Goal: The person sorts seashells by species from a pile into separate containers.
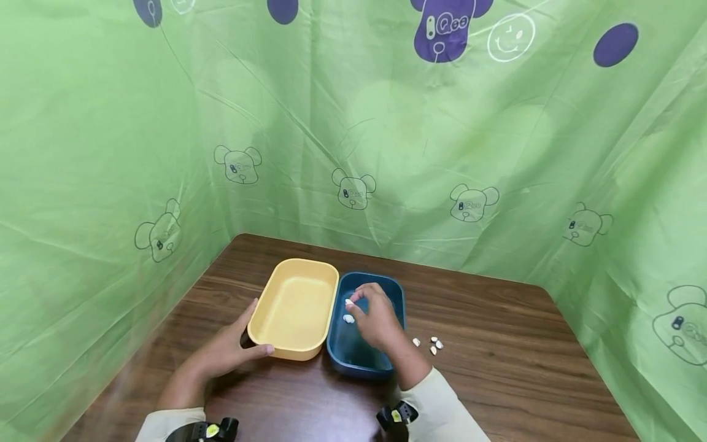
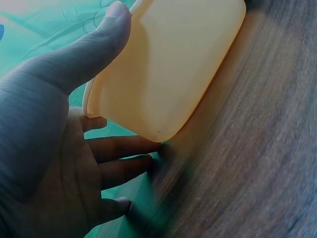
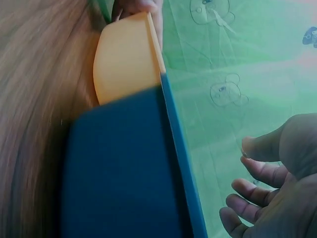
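My left hand (image 1: 229,344) holds the yellow plastic bin (image 1: 293,352) at its near left corner. In the left wrist view the thumb lies along the rim while the fingers (image 2: 124,148) reach round the outer wall. Over the dark blue bin (image 1: 361,370), my right hand (image 1: 378,319) pinches a small white shell-like piece (image 1: 349,302) between thumb and fingertips. Another white piece (image 1: 348,318) shows below it, inside the blue bin. From the right wrist, the thumb and index fingertips (image 3: 246,144) meet above the blue rim, and the piece is mostly hidden.
Several small white shell-like pieces (image 1: 436,345) lie on the brown wooden table (image 1: 497,368) to the right of the blue bin. The two bins stand side by side, close together. A green printed curtain (image 1: 409,147) encloses the table's back and sides.
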